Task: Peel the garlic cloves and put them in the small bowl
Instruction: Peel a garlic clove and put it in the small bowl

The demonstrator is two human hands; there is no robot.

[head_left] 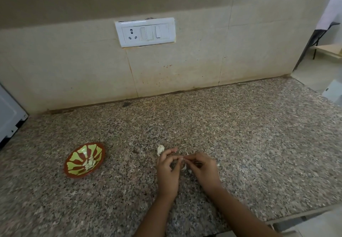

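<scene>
We saw both hands meeting low over the speckled granite bench, close to its front edge. The left hand had its fingers curled inward and pinched a garlic clove, of which only a small pale part showed between the fingertips. The right hand was likewise curled, thumb and forefinger pinching the same clove from the other side, so the two hands touched at their tips. We could not tell how much skin was left on the clove.

The small bowl, red-brown with a green leaf pattern, sat on the bench well to the left of the hands, tilted a little toward the camera. A few peeled cloves lay inside it, gathered on its right side. Just beyond the left hand's fingers a pale garlic piece rested on the bench.

On the tiled wall behind, a white switch plate was mounted, and a white appliance stood at the far left edge.
</scene>
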